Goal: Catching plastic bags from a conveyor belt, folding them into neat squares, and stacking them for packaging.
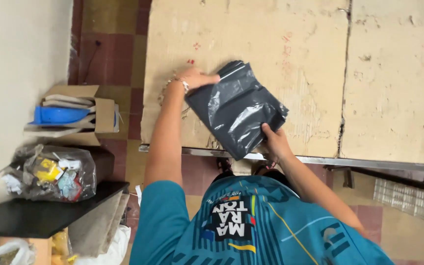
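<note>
Black plastic bag [236, 109] between hands [198, 77].

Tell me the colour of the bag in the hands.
Dark grey, glossy plastic bag; the head view shows it best.

The dark grey mailer bag [236, 109] is glossy, crinkled plastic (light streaks across its folds); the bench [295, 44] top is matt, scuffed cardboard, metal-edged.

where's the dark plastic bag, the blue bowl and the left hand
dark plastic bag [236, 110], head view, middle of its glossy face
blue bowl [57, 115], head view, its side inside the cardboard box
left hand [197, 77], head view, back of the hand
</note>
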